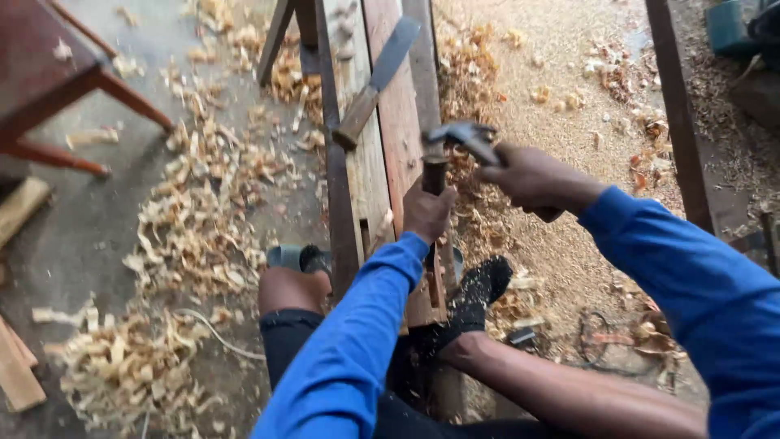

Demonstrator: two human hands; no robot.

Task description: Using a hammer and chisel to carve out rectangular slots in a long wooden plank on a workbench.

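Left hand closed around dark upright wooden-handled chisel, standing on right edge of long reddish wooden plank. Just right and above, right hand gripping grey steel hammer, head over chisel top.

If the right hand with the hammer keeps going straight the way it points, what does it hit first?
Most likely the chisel held upright by the left hand. The right hand aims the hammer leftward, its head just above the chisel's top, though depth is hard to judge.
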